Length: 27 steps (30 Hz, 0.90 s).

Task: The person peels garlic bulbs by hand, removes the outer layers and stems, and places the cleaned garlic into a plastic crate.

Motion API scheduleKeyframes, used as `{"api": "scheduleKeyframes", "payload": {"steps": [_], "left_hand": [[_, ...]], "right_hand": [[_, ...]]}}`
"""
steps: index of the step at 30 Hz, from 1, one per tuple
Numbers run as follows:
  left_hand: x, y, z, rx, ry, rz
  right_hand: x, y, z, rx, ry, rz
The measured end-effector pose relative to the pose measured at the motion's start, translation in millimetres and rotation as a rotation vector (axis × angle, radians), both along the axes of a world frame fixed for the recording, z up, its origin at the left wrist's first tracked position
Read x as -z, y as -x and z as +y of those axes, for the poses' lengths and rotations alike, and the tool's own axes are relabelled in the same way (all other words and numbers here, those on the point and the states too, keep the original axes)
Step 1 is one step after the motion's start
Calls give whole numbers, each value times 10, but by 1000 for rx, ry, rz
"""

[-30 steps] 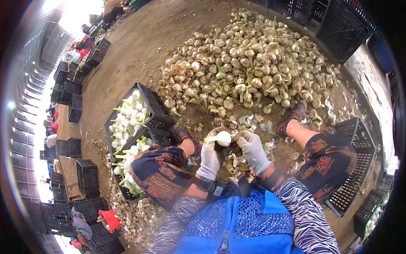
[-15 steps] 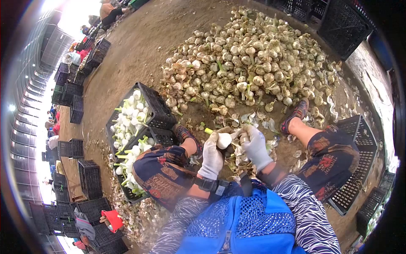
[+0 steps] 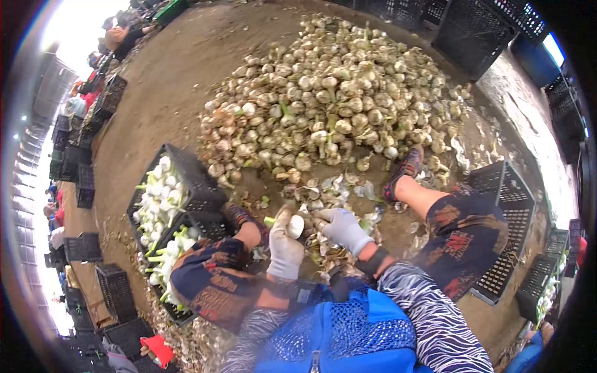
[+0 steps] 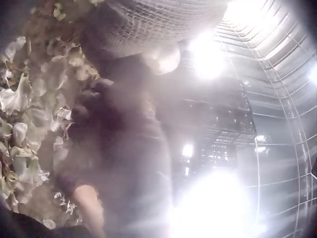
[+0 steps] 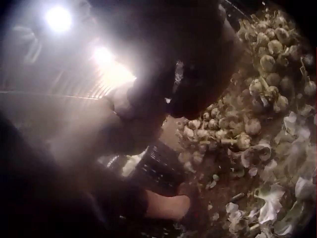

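My gloved left hand grips a white, peeled garlic bulb in the head view, its green stem poking out to the left of the fingers. Just to the right, my gloved right hand has its fingers bent toward the bulb, a small gap from it. Whether those fingers pinch anything I cannot tell. In the left wrist view the knitted glove fills the top, a bit of the white bulb beneath it. The right hand is a dark shape in the right wrist view.
A large heap of unpeeled garlic lies ahead. Black crates of peeled, green-stemmed garlic stand by the left leg, and another black crate is beside the right leg. Loose skins litter the ground between the feet.
The right hand has come away from the bulb and swung to point more leftward. The bulb has turned in the left hand's grip. The whole head view has shifted.
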State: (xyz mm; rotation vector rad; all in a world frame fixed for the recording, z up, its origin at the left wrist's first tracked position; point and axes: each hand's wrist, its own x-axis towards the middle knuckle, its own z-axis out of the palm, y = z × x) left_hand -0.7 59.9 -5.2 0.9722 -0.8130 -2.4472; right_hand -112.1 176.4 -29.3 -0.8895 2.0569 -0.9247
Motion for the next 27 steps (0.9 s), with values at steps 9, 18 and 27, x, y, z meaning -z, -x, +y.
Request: {"api": "scheduleKeyframes", "payload": {"steps": [9,18,27], "left_hand": [[51,131,18,-69,6,-77],[-66,323,-56,-44,84,-303],[-5,264,6,49,516,-65]], "right_hand": [[1387,1216,92,759,-406,256],[1418,1399,-340,804,234,-580],[-445,265,-468,493,438,-859]]}}
